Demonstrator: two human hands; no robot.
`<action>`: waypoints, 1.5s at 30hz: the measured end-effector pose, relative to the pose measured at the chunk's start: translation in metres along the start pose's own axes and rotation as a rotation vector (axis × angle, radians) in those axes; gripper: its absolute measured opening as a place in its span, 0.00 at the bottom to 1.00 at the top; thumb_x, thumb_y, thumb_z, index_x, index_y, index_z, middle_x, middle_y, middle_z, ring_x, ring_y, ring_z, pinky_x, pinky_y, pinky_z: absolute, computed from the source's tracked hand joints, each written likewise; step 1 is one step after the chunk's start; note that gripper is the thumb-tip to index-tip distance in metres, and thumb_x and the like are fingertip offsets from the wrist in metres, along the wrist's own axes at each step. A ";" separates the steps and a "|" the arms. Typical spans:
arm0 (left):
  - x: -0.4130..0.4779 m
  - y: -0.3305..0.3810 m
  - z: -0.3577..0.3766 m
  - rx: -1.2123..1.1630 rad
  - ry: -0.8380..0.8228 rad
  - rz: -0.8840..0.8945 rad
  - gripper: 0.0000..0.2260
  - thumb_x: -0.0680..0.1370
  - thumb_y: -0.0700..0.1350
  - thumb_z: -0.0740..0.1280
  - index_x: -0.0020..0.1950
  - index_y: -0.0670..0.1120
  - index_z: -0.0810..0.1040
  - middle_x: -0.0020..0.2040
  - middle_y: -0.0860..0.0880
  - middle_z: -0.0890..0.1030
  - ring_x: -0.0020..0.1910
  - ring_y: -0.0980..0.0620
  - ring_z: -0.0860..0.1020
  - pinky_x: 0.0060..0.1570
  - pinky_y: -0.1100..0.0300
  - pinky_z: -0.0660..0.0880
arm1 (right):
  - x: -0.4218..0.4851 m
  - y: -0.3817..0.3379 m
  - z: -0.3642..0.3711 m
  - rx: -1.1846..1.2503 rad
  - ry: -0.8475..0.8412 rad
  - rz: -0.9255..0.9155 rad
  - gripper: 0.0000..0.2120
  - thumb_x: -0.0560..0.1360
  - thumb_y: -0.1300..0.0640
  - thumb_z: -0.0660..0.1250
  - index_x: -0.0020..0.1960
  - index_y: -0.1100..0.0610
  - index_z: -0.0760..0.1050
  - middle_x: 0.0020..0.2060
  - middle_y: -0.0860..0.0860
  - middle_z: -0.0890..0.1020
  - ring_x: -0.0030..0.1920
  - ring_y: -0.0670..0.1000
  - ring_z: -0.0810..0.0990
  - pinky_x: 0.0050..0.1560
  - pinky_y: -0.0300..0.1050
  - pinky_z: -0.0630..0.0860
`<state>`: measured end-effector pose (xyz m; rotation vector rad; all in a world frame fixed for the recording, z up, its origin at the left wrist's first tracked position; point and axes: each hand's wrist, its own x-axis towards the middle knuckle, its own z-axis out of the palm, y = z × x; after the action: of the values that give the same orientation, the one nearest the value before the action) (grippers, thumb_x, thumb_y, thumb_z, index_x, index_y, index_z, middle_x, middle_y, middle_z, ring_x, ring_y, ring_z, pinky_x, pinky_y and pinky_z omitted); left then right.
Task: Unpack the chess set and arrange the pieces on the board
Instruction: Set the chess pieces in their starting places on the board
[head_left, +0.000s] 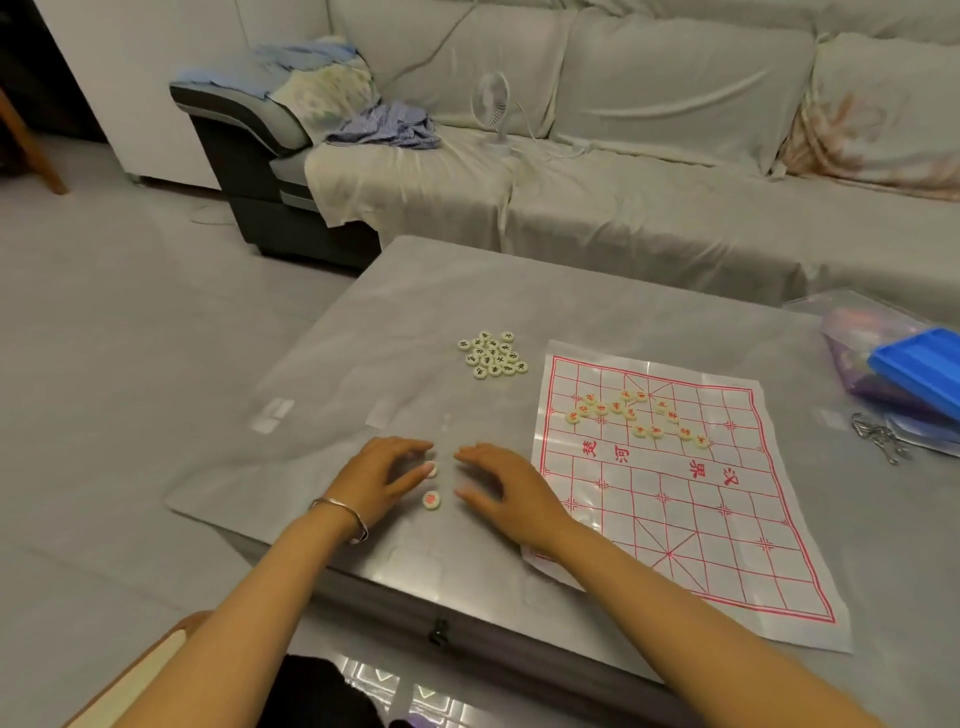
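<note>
Both are stretched out from the near side, angled toward each other, fingertips close but apart. The left hand (382, 475) is palm down, fingers loosely bent, a bit blurry. The right hand (498, 488) is palm down too, fingers spread and relaxed.

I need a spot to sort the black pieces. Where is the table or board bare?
Bare: the near half of the board; the table left of the black pieces; the far strip by the sofa. Crowded: the board's far half with red pieces, and the right edge by the blue box.
</note>
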<state>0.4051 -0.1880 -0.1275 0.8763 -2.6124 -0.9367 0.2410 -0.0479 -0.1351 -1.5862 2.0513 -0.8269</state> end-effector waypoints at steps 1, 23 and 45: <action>-0.001 -0.001 -0.001 -0.012 -0.010 0.003 0.15 0.77 0.54 0.64 0.62 0.51 0.76 0.56 0.53 0.78 0.57 0.53 0.73 0.58 0.63 0.68 | 0.002 -0.006 0.008 -0.016 0.018 -0.024 0.21 0.73 0.42 0.66 0.64 0.48 0.73 0.62 0.45 0.76 0.64 0.45 0.71 0.66 0.44 0.67; 0.080 0.095 0.056 -0.249 0.097 0.026 0.09 0.70 0.49 0.72 0.48 0.51 0.78 0.45 0.54 0.77 0.44 0.56 0.73 0.43 0.69 0.70 | -0.039 0.097 -0.106 0.205 0.522 0.400 0.13 0.74 0.55 0.69 0.58 0.54 0.78 0.55 0.48 0.79 0.55 0.46 0.74 0.56 0.36 0.68; 0.151 0.098 0.067 -0.042 0.218 -0.026 0.20 0.75 0.51 0.66 0.66 0.50 0.71 0.67 0.47 0.70 0.66 0.47 0.65 0.64 0.53 0.63 | -0.002 0.139 -0.150 0.210 0.579 0.414 0.09 0.75 0.54 0.67 0.55 0.51 0.76 0.58 0.49 0.76 0.53 0.44 0.72 0.50 0.32 0.71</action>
<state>0.2138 -0.1858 -0.1144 0.9462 -2.3943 -0.8469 0.0450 0.0080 -0.1183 -0.8152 2.4495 -1.3907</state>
